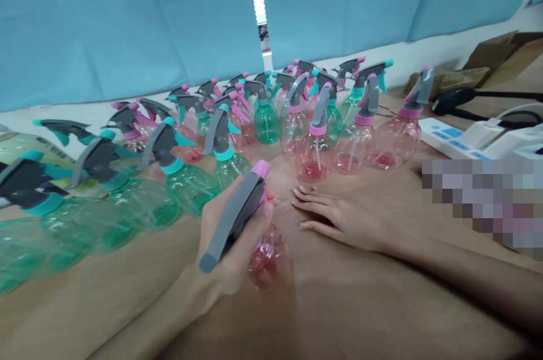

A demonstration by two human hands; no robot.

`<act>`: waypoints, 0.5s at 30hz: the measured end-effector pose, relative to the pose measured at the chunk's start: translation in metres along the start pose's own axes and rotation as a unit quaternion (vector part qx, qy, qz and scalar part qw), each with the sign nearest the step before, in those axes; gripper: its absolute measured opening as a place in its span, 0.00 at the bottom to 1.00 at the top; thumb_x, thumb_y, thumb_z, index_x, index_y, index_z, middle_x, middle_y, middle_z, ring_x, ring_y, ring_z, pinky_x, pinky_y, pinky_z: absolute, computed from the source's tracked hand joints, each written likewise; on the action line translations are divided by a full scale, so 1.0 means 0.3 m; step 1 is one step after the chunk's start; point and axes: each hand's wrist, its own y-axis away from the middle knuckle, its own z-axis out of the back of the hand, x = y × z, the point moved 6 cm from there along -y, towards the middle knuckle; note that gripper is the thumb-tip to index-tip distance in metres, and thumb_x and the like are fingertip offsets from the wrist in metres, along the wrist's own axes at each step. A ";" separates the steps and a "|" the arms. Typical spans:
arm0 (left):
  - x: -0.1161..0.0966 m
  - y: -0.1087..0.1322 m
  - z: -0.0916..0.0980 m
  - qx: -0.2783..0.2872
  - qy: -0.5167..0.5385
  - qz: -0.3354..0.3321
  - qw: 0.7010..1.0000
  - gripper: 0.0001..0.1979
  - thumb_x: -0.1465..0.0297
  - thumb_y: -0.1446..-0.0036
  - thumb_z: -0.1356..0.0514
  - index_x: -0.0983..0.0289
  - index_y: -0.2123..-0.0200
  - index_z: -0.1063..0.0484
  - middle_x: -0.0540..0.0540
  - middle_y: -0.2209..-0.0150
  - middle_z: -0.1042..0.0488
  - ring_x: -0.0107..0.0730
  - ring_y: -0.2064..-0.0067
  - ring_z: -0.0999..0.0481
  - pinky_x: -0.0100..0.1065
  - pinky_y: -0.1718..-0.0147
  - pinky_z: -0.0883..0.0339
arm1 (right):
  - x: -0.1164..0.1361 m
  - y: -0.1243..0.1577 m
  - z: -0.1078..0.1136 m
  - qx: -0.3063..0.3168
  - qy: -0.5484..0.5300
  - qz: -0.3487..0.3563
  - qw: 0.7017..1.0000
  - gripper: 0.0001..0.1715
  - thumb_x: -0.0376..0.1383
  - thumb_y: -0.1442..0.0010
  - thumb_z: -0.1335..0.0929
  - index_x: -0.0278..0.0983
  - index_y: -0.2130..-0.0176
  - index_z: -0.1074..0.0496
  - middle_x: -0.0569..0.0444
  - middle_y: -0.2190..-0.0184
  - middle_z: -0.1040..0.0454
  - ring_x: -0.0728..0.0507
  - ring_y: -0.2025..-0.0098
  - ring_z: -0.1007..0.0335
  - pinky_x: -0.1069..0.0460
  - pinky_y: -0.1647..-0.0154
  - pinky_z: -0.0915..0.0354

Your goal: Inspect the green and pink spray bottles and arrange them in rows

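Ideally, steady the pink spray bottle (270,258) by its sprayer head, where the left hand (244,251) curls closed. The right hand (345,218) lies flat, holding nothing.

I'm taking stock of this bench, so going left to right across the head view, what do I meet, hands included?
Front green bottles, left hand gripping a pink bottle, right hand lying flat, power strip. Overlapping bottles at the back are left out.
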 end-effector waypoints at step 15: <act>-0.026 0.008 -0.023 0.006 0.033 -0.011 0.999 0.16 0.60 0.37 0.44 0.56 0.48 0.30 0.51 0.47 0.25 0.42 0.44 0.29 0.43 0.44 0.35 | 0.007 0.005 0.001 -0.027 -0.022 0.009 0.999 0.29 0.47 0.33 0.39 0.36 0.38 0.37 0.43 0.36 0.39 0.38 0.34 0.45 0.38 0.35 0.47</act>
